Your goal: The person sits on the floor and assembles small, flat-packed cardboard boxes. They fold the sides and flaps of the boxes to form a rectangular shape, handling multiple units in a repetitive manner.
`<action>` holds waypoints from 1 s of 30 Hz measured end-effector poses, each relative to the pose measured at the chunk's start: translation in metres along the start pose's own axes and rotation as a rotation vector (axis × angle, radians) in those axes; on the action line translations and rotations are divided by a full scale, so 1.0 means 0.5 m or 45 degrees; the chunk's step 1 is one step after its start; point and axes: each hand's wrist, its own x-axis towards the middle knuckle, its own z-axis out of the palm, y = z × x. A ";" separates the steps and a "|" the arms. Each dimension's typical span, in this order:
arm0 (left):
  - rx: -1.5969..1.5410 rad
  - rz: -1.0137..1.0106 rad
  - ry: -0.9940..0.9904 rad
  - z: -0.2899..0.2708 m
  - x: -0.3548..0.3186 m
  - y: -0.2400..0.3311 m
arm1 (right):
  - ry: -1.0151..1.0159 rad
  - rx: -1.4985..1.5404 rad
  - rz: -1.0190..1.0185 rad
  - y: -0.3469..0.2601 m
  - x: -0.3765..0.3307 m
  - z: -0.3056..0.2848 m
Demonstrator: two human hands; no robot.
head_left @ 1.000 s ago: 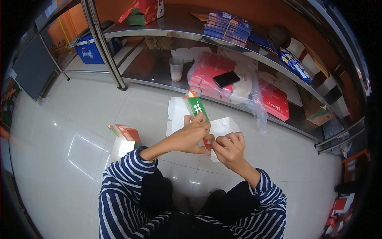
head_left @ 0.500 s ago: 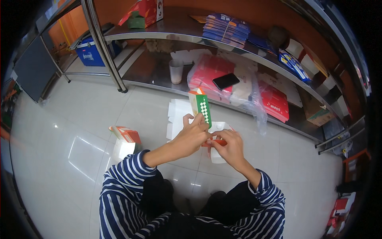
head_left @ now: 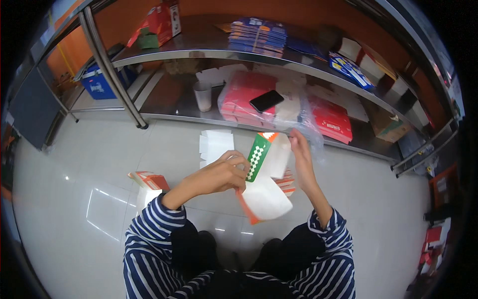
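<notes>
A partly folded paper food carton [head_left: 269, 199] hangs in front of me above the floor. Its inside is white, and one side panel is green with white diamonds and orange ends. My left hand [head_left: 226, 174] grips its left side, fingers curled at the edge of the green panel; the thumb is partly hidden. On the other side, my right hand [head_left: 304, 157] has its fingers stretched upward beside the carton's upper right flap. Whether those fingertips touch the flap I cannot tell. Beyond my left hand lies a flat white carton blank [head_left: 216, 144].
An orange and white carton [head_left: 152, 181] stands on the floor by my left forearm. A steel shelf [head_left: 189, 117] runs across ahead, holding a plastic cup [head_left: 203, 97], a black phone [head_left: 267, 101] and red cartons in clear plastic. Bundled blue packs [head_left: 257, 37] sit on the upper tier.
The carton has turned and spread, showing its white inside toward me. My right hand has left the orange edge near my left hand and moved up and right. The view has shifted slightly.
</notes>
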 end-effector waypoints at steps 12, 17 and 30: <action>-0.090 0.033 0.128 0.015 0.012 -0.006 | -0.323 0.923 0.225 -0.009 0.008 -0.017; -0.686 -0.103 0.503 0.008 0.008 -0.013 | 0.009 0.849 0.294 0.007 0.011 -0.009; -0.746 -0.780 0.740 0.081 0.044 -0.050 | -0.197 0.076 0.059 -0.040 -0.012 -0.005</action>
